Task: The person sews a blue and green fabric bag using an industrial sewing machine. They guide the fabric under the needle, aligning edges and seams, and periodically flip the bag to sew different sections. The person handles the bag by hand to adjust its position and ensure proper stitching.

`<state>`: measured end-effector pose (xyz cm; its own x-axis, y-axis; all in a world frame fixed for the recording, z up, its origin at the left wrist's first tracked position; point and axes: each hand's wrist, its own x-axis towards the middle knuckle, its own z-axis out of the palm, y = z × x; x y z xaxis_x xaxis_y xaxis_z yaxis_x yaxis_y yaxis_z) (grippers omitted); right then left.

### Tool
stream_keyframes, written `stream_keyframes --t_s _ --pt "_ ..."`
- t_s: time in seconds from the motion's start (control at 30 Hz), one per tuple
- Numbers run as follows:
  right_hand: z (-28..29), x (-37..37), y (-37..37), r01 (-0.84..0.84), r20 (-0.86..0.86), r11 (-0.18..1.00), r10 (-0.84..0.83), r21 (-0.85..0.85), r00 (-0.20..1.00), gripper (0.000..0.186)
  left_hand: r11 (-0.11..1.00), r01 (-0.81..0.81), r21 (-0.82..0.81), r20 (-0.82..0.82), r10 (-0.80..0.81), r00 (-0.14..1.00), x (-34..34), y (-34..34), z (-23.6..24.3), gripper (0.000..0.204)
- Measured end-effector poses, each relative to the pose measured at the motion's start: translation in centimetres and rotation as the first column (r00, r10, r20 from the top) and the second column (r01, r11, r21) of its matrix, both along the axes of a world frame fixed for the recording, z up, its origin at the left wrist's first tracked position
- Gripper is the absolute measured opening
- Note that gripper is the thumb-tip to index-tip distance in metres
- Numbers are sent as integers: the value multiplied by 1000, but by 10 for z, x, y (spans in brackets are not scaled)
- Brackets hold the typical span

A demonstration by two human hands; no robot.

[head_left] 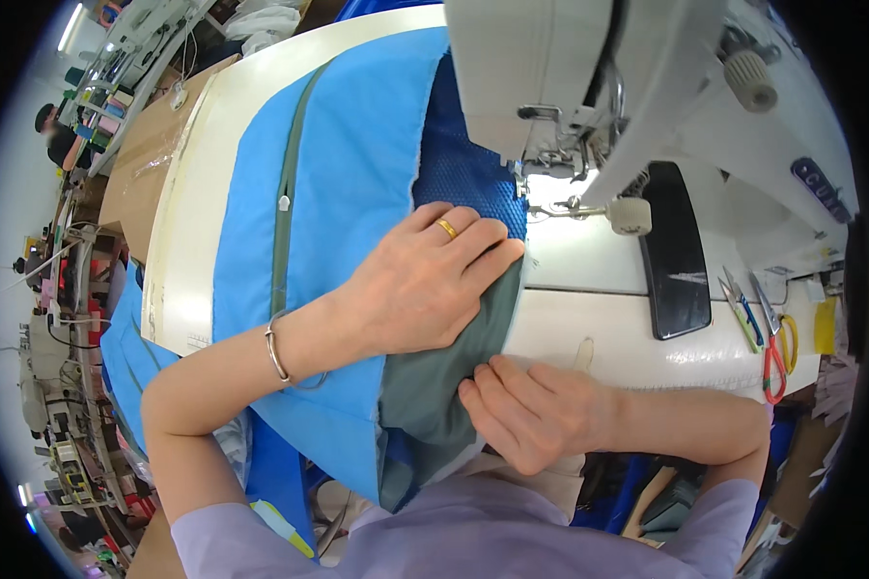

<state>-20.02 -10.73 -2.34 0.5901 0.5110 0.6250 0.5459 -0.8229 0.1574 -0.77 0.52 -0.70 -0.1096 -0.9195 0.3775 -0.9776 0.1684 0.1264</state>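
Observation:
A light blue fabric panel (pixel 357 125) with a grey-green zipper (pixel 286 193) lies across the sewing machine bed. Dark blue mesh (pixel 463 164) shows along its right side, its edge beside the presser foot (pixel 522 183). Just in front of that foot, my left hand (pixel 420 275) is closed at the edge of grey-green fabric (pixel 430 381), fingers bent and close together. Nearer my body, my right hand (pixel 541 410) pinches the same grey-green fabric by its right edge. Its fingertips are partly hidden by the folds.
The white sewing machine head (pixel 521 58) stands over the far right of the work. A black phone-like slab (pixel 678 251), thread snips (pixel 743 311) and red-and-yellow-handled scissors (pixel 772 357) lie to the right. Cardboard (pixel 150 174) borders the table's left; another person (pixel 60 140) is far left.

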Motion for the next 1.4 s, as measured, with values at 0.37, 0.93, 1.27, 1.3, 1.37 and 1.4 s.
stream_keyframes --t_s 0.37,0.93,1.27,1.3,1.37,1.4 --pt "1 3 -7 101 -129 995 -99 12 987 24 999 -17 39 66 14 998 15 -16 -2 43" --pt "-5 14 -16 167 -154 964 -136 207 979 23 997 20 -71 64 -16 998 28 -24 -14 43" --pt "-3 15 -21 197 -178 954 -158 227 971 23 995 11 -94 57 -5 998 30 -23 -16 44" --pt "-4 15 -21 193 -173 954 -155 230 973 23 994 16 -110 54 -10 998 31 -22 -16 45" --pt "-5 15 -22 185 -164 954 -148 236 975 23 994 16 -108 42 -11 999 30 -22 -15 46" --pt "-6 15 -23 192 -166 952 -155 239 974 24 994 15 -107 35 -11 999 30 -22 -14 47"
